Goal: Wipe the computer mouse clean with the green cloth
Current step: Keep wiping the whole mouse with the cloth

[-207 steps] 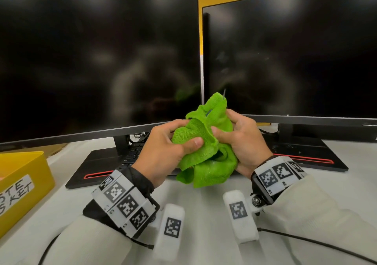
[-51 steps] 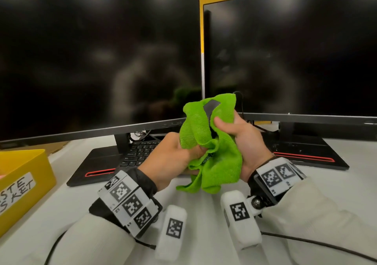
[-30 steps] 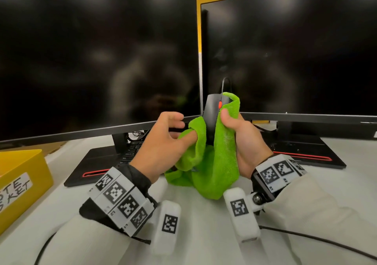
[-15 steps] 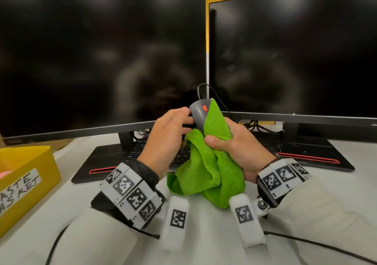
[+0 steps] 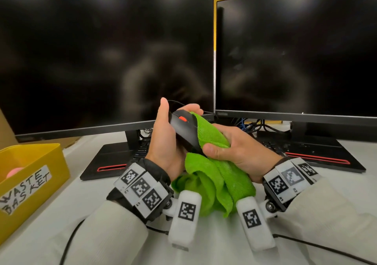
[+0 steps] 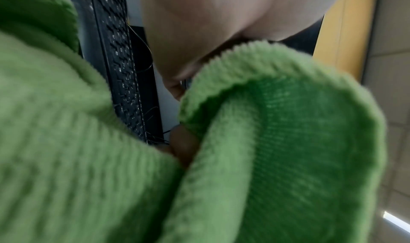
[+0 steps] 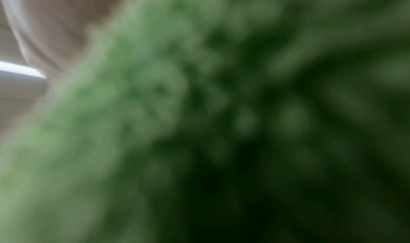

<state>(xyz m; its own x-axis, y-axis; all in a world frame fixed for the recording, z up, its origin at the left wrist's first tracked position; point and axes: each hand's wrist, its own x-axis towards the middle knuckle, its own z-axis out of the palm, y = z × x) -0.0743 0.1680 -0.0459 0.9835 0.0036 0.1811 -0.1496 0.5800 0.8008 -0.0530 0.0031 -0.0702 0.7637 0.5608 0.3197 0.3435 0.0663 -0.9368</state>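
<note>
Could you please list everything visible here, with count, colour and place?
computer mouse: one, black with a red wheel, held up in front of the monitors.
green cloth: one, against the mouse's right side and hanging below the hands.
monitors: two, black, dark screens, side by side at the back.
keyboards: two, black, under the monitors.
bin: one, yellow, labelled WASTE BASKET, far left.
table: one, white.
left hand: one, grips the mouse.
right hand: one, grips the cloth.
wrist bands: two, white with black markers.
</note>
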